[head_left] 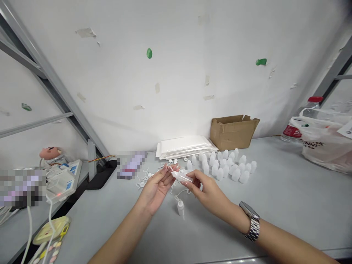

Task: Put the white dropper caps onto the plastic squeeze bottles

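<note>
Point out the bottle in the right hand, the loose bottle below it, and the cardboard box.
Held bottle (183, 178): head view, on its clear body.
Loose bottle (180, 208): head view, on its body.
Cardboard box (232, 136): head view, on its front wall.

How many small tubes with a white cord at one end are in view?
2. One tube is in the right hand; the second tube is on the gray table, nearer the camera. Others may be hidden behind the hands.

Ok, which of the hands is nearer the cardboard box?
Right. The right hand is in front of the cardboard box, a little to its left; the left hand is also in front, but farther left.
</note>
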### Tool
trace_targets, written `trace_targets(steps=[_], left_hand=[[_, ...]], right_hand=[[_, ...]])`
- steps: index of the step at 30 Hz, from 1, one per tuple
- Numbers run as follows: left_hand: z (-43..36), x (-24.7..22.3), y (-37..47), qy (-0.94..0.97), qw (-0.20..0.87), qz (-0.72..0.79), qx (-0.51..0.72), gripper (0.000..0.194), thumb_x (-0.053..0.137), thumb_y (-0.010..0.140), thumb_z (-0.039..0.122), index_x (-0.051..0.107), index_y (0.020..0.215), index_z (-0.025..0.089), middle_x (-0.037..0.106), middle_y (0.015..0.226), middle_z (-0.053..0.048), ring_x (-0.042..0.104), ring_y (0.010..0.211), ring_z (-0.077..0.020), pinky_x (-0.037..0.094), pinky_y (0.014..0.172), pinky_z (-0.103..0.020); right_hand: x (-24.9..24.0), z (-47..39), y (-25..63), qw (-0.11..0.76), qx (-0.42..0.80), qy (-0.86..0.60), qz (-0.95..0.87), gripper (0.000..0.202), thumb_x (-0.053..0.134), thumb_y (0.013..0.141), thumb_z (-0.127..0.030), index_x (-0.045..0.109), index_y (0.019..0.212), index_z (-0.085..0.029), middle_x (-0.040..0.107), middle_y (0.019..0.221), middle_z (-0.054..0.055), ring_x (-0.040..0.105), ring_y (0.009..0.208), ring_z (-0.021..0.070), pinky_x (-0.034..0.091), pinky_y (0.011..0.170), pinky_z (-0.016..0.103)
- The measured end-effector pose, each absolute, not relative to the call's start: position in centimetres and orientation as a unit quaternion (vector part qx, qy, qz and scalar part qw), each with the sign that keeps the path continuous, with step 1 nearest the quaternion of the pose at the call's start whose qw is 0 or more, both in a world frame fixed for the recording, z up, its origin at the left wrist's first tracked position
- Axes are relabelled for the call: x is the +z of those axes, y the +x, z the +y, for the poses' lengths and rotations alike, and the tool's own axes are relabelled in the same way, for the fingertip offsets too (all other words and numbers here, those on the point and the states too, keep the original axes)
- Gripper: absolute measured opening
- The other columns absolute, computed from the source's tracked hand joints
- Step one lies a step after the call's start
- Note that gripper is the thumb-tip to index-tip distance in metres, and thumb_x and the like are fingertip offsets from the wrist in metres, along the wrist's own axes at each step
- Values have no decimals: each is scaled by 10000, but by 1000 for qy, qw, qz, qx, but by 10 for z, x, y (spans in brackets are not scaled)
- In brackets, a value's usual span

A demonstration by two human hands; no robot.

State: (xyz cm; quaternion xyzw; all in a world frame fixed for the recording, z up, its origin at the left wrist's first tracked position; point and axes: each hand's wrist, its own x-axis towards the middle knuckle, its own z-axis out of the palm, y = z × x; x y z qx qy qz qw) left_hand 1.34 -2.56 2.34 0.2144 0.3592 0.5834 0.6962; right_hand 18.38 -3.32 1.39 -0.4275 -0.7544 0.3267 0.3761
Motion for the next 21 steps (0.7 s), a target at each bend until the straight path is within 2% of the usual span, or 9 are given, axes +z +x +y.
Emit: trace_targets(steps=[21], left_hand=[[-26, 23, 14, 196, 716, 343, 576, 116, 523, 819, 140, 638, 809, 141, 701, 913, -69, 654, 871, -153, 501, 853, -288]], right_hand=[[15, -35, 183, 377, 333, -425, -752, 211, 426, 876, -374, 523, 895, -188, 570, 709, 10, 497, 631, 141, 379, 577, 263]])
